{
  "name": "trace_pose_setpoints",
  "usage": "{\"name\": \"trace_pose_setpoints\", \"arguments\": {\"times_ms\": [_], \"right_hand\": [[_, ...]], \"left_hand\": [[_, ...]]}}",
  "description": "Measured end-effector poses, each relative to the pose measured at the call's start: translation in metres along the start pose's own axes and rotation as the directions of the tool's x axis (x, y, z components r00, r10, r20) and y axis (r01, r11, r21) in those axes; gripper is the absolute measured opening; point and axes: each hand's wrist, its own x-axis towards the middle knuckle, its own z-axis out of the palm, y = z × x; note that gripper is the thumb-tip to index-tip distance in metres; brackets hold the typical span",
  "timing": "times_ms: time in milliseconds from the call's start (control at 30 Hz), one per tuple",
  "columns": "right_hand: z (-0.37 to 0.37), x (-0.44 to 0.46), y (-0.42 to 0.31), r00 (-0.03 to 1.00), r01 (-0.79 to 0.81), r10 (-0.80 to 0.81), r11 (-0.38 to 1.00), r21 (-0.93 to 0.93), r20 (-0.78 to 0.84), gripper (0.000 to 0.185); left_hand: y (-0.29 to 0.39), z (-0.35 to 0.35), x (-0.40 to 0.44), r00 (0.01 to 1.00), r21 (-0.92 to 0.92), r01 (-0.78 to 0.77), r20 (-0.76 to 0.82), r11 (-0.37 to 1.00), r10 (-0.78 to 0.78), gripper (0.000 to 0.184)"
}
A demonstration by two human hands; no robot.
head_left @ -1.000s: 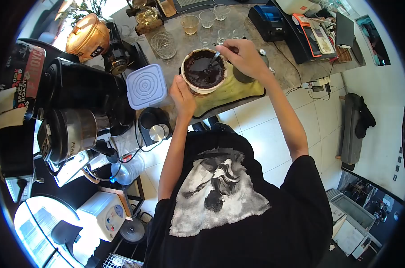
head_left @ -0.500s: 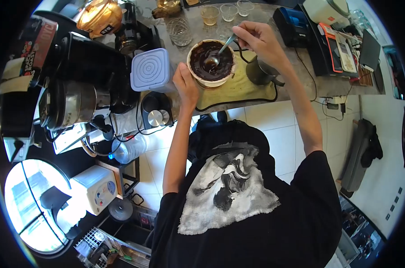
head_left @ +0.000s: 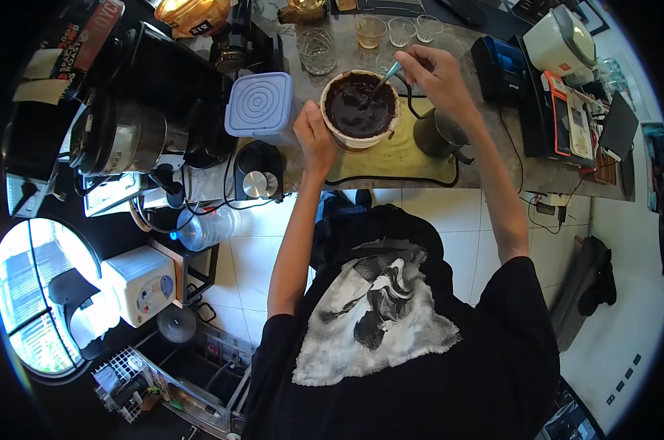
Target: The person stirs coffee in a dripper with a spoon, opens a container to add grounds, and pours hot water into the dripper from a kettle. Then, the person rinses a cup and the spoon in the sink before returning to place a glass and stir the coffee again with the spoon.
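Note:
A round, cream-rimmed coffee dripper (head_left: 326, 126) full of dark, wet, glossy grounds (head_left: 358, 110) stands at the counter's front. My left hand (head_left: 314, 139) is closed around its left side, with the thumb near the rim. Pinched in the fingers of my right hand (head_left: 436, 77) is the handle of a spoon (head_left: 390, 72), which slants down into the grounds. The spoon's bowl is sunk out of sight. Under the dripper lies a yellow-green cloth (head_left: 390, 167) with a dark border. A dark gooseneck kettle (head_left: 433, 136) sits on the cloth beneath my right forearm.
A lidded lavender container (head_left: 259, 104) is left of the dripper. Behind stand a cut-glass tumbler (head_left: 316, 53) and several small glasses (head_left: 371, 33). A black scale-like device with silver knobs (head_left: 257, 180) and a coffee maker (head_left: 119, 132) occupy the left; a black printer-like box (head_left: 502, 70) the right.
The spoon's bowl, visible before at the middle of the grounds, has gone under the dark surface near the far right side. The whole view has shifted a little; my left hand keeps its hold.

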Motion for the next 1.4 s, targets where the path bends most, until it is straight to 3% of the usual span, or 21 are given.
{"name": "trace_pose_setpoints", "arguments": {"times_ms": [67, 100, 167, 400, 500, 667, 800, 1000, 1167, 1400], "right_hand": [[0.004, 0.002, 0.015, 0.989, -0.138, 0.128, 0.975, 0.175, 0.069, 0.031], [0.005, 0.002, 0.019, 0.990, -0.135, 0.125, 0.975, 0.176, 0.070, 0.031], [0.007, 0.002, 0.022, 0.973, -0.229, 0.193, 0.872, 0.433, 0.126, 0.031], [-0.007, 0.003, 0.002, 0.973, -0.228, 0.177, 0.837, 0.498, 0.147, 0.028], [-0.014, -0.001, -0.016, 0.993, -0.115, 0.092, 0.900, 0.421, 0.075, 0.028], [-0.017, -0.007, -0.037, 0.997, 0.074, -0.074, 0.997, 0.028, -0.020, 0.025], [-0.008, -0.005, -0.042, 0.986, 0.169, -0.169, 0.985, -0.019, -0.004, 0.024], [0.002, 0.002, -0.055, 0.946, 0.303, -0.292, 0.951, -0.062, 0.143, 0.024], [-0.003, -0.005, -0.071, 0.862, 0.479, -0.447, 0.872, -0.099, 0.239, 0.024], [-0.012, -0.005, -0.063, 0.920, 0.377, -0.329, 0.890, -0.255, 0.213, 0.024]], "left_hand": [[0.001, 0.001, 0.000, 1.000, 0.004, 0.004, 0.001, 1.000, -0.004, 0.040], [0.002, 0.001, 0.000, 1.000, -0.007, -0.001, -0.001, 1.000, 0.001, 0.040], [0.003, 0.002, 0.001, 1.000, -0.018, -0.007, -0.010, 1.000, 0.006, 0.040], [0.004, 0.001, 0.000, 1.000, 0.017, -0.002, -0.006, 1.000, 0.002, 0.040], [0.003, 0.001, -0.001, 1.000, 0.006, 0.000, -0.004, 1.000, 0.000, 0.041], [-0.002, 0.000, -0.001, 1.000, 0.003, 0.001, 0.002, 1.000, -0.001, 0.041], [-0.001, 0.000, -0.001, 1.000, -0.003, 0.004, 0.000, 1.000, -0.004, 0.041], [0.004, 0.000, -0.001, 1.000, 0.016, 0.000, 0.004, 1.000, -0.001, 0.040], [0.004, 0.002, -0.001, 1.000, -0.015, 0.011, 0.010, 1.000, -0.011, 0.041], [-0.001, 0.000, -0.002, 1.000, -0.020, -0.003, 0.012, 1.000, 0.003, 0.040]]}}
